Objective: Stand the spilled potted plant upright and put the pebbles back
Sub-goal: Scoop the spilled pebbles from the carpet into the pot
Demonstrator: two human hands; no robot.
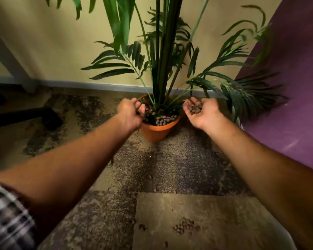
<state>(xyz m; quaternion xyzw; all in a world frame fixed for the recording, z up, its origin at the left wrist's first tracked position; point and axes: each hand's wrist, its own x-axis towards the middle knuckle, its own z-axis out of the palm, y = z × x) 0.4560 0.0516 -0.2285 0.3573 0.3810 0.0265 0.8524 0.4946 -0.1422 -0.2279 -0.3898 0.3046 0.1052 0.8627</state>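
Spilled pebbles [186, 227] on carpet [152, 168]; upright pot [158, 129] holds more pebbles.

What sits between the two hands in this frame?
In the head view, the orange pot with its plant stems stands between the left hand and the right hand, which cups pebbles.
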